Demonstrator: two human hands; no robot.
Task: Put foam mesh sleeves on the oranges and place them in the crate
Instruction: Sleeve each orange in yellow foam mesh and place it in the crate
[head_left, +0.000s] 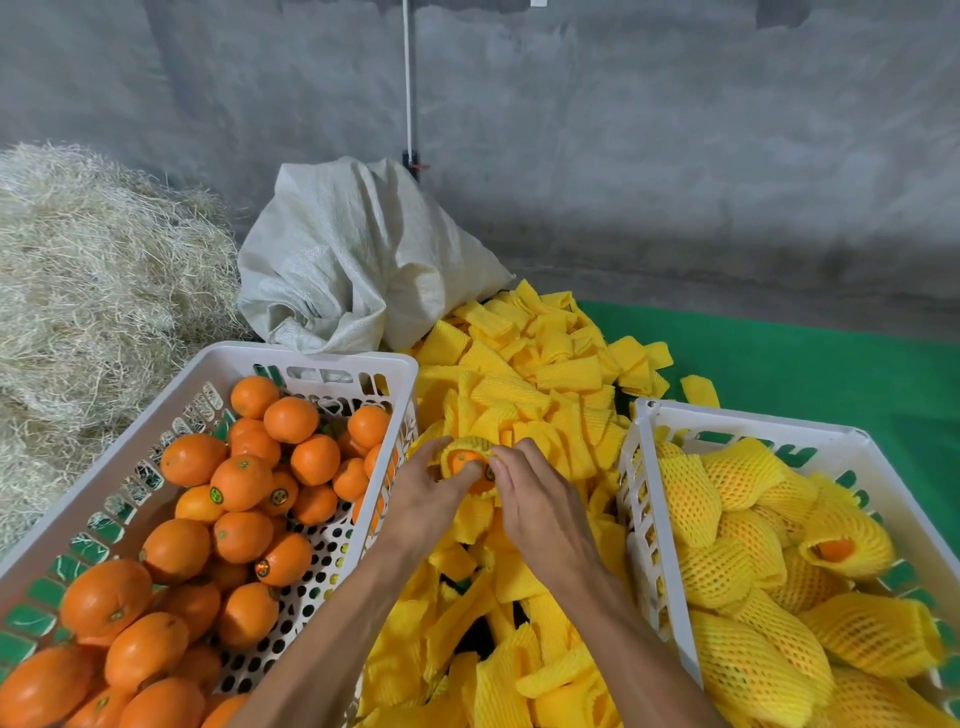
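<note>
Between the two crates, both my hands hold one orange (464, 460) with a yellow foam mesh sleeve (470, 446) stretched over its far side. My left hand (431, 493) grips it from the left, fingers pinching the sleeve's edge. My right hand (535, 499) pinches the sleeve from the right. A white crate (322, 358) on the left holds several bare oranges (241, 483). The white crate (753, 421) on the right holds several sleeved oranges (737, 566).
A heap of loose yellow foam sleeves (524, 374) fills the floor between and behind the crates. A white woven sack (358, 249) stands behind the heap. Straw (98, 280) is piled at the left. A green mat (810, 358) lies under the right crate, below a grey wall.
</note>
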